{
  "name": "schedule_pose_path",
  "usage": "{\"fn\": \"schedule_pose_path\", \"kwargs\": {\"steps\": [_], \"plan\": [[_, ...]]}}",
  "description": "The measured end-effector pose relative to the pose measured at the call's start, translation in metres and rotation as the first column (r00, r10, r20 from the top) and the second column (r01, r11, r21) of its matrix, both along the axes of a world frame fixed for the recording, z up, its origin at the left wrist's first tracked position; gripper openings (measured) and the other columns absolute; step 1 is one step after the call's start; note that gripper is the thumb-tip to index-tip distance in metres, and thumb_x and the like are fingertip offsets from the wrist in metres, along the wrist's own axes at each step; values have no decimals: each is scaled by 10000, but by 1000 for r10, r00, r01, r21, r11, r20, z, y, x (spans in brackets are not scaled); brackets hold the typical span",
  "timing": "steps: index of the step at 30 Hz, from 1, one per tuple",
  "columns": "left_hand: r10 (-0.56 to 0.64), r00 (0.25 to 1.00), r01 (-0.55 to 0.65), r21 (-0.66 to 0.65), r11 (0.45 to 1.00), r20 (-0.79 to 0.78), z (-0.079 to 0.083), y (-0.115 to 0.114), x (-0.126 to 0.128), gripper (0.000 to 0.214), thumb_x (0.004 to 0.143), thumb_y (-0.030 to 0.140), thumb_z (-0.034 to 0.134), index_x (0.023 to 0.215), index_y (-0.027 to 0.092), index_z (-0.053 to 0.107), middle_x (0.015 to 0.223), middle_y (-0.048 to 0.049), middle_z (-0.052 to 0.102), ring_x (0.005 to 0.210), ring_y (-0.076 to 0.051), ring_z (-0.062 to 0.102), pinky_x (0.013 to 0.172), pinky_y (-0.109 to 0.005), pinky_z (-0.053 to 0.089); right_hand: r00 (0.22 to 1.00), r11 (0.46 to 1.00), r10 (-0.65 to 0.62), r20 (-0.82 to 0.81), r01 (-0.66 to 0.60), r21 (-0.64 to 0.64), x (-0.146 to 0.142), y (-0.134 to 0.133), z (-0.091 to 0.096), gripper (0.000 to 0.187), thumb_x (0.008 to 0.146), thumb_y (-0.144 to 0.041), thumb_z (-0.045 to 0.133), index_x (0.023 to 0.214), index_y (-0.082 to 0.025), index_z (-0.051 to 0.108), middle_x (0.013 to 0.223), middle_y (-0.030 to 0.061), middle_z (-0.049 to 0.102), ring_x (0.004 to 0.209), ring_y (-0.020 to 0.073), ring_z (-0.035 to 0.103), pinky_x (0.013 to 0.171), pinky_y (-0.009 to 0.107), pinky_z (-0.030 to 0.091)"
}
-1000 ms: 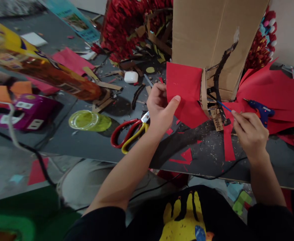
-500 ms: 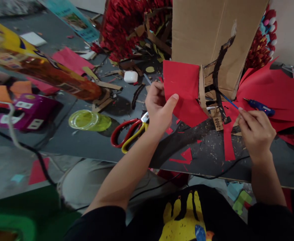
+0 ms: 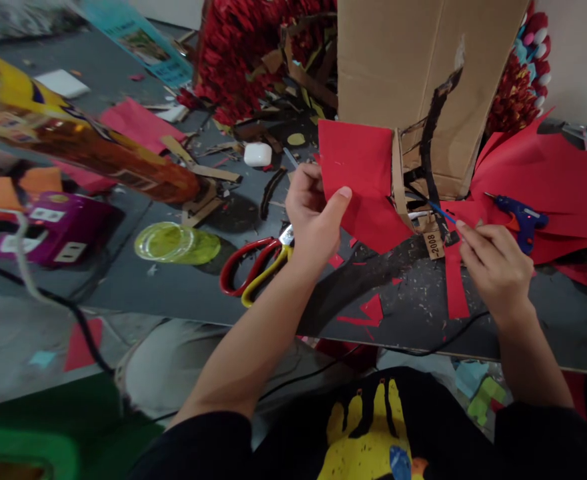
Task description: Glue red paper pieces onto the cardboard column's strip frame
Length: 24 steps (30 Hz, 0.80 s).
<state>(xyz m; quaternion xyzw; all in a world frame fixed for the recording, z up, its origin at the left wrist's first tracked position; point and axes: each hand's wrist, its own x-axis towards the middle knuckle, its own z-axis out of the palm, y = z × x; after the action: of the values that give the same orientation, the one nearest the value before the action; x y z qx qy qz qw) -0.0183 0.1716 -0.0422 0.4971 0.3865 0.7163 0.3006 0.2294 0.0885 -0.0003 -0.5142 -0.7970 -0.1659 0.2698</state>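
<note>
My left hand (image 3: 318,217) is closed on the left edge of a piece of red paper (image 3: 358,180), thumb on its front and fingers behind. The paper's right side meets a small cardboard frame (image 3: 398,177). Pinched in my right hand (image 3: 498,267) is a thin blue stick (image 3: 441,212) with a dark far end, possibly a paintbrush. Its far end reaches the inside of the frame, beside a black-painted cardboard strip (image 3: 428,133). A blue glue gun (image 3: 522,217) lies just beyond my right hand, on red paper sheets (image 3: 563,180).
Red-and-yellow-handled scissors (image 3: 256,267) lie by my left forearm. To the left are a yellow see-through cup (image 3: 177,243), a tilted bottle (image 3: 98,147) and a purple power strip (image 3: 68,227). A tall cardboard panel (image 3: 413,67) stands behind the frame. Paper scraps and a black cable (image 3: 453,343) lie near the table edge.
My right hand has moved left with the blue stick, whose far end is now deeper at the frame. More of the glue gun shows. My left hand keeps its hold on the paper.
</note>
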Motion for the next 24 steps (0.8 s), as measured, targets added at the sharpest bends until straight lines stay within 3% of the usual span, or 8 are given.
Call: {"fn": "schedule_pose_path", "kwargs": {"steps": [5, 12, 19, 24], "plan": [[15, 998, -15, -5, 1000, -54, -3, 1, -3, 400, 711, 557, 702, 776, 268, 434, 651, 34, 492, 582, -118, 465, 537, -286, 389, 999, 998, -38, -21, 39, 49, 2, -1, -1, 318, 883, -167, 538, 1184, -234, 617, 898, 36, 644, 798, 130, 613, 707, 268, 530], [16, 995, -19, -24, 1000, -94, -2, 0, -4, 421, 725, 600, 666, 785, 265, 419, 626, 33, 462, 568, -117, 447, 525, -284, 378, 999, 998, 23, -27, -21, 52, -1, 0, 2, 326, 870, -131, 546, 1175, -222, 618, 903, 36, 646, 823, 130, 613, 696, 254, 527], [-17, 996, 21, -37, 999, 89, 4, -2, 1, 459, 616, 535, 790, 709, 243, 449, 633, 40, 505, 564, -102, 434, 531, -260, 372, 999, 997, 46, -14, -45, 69, -3, -1, 1, 315, 856, -124, 576, 1158, -197, 625, 888, 33, 637, 811, 118, 620, 701, 232, 526], [-40, 990, 43, -20, 999, 134, 6, -2, 2, 431, 615, 480, 809, 690, 247, 454, 610, 39, 487, 548, -112, 416, 520, -268, 339, 999, 994, 1, -45, 4, 111, -2, 0, 3, 317, 860, -110, 557, 1151, -216, 626, 872, 27, 651, 766, 122, 620, 678, 251, 531]]}}
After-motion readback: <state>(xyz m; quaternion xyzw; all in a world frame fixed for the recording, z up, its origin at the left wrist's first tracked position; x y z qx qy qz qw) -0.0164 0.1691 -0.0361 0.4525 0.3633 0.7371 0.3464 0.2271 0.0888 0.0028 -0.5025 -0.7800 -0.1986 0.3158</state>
